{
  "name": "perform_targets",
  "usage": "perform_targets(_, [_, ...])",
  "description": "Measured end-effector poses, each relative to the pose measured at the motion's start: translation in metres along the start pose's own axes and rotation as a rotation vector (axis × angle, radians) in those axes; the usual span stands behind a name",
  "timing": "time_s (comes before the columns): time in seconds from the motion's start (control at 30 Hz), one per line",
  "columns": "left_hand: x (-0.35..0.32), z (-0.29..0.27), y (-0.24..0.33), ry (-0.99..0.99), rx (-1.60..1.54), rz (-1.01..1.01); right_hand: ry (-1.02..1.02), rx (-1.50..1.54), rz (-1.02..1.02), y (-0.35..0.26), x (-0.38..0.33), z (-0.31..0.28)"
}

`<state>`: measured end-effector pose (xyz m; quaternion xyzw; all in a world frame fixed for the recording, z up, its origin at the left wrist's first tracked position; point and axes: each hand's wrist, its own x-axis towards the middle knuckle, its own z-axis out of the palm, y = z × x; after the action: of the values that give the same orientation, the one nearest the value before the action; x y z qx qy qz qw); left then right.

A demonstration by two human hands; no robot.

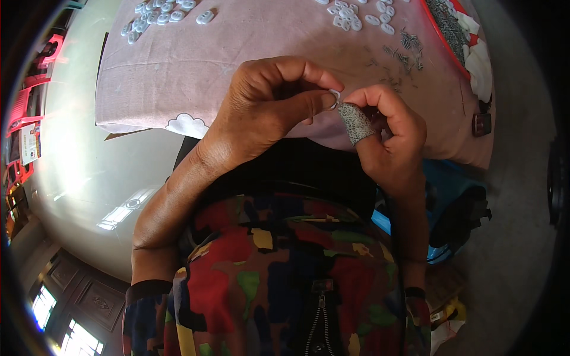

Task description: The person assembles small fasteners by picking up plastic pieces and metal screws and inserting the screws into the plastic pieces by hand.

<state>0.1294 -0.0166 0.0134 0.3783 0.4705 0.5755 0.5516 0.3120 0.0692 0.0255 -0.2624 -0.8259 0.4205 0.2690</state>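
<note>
Between thumb and forefinger, my left hand (267,107) pinches a small white plastic piece (335,95), mostly covered by the fingertips. Close against it from the right comes my right hand (392,130), its thumb and forefinger pressed together. Whatever those fingers hold is too small and hidden to make out. A grey speckled wrap (356,123) covers the right thumb. Both hands are above the near edge of a table with a pink cloth (178,77). Small grey metal pieces, like screws (409,41), lie scattered beyond the right hand.
Pale oval plastic pieces (160,13) are heaped at the far left, one (205,16) apart; another group (347,15) lies at the far middle. A red-rimmed basin (442,35) of grey metal bits stands far right, white cloth (478,65) beside it. Red chairs (21,107) line the left.
</note>
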Motion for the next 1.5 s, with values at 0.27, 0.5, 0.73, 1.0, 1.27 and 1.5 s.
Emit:
perform_targets(0.27, [0.0003,0.0005,-0.0001,0.000,-0.002,0.002,0.006,0.054,-0.012,0.0021,0.0000,0.0005])
perform_targets(0.5, [0.0012,-0.0001,0.0004,-0.017,-0.052,-0.007,0.016,0.106,0.004,0.0022,-0.0015,0.0018])
perform_targets(0.73, [0.0014,0.0003,-0.0001,-0.013,-0.065,-0.028,0.021,0.087,0.004,0.0035,-0.0028,0.0006])
perform_targets(1.0, [0.0004,0.0011,-0.0012,-0.017,-0.052,-0.001,0.022,0.110,0.044,0.0044,-0.0029,0.0019])
perform_targets(1.27, [-0.0003,0.0015,0.0001,-0.013,-0.054,0.000,0.030,0.107,0.017,0.0008,-0.0034,0.0012])
perform_targets(1.5, [-0.0014,0.0024,0.0020,-0.016,-0.033,-0.009,0.021,0.161,0.032,0.0017,-0.0044,0.0034])
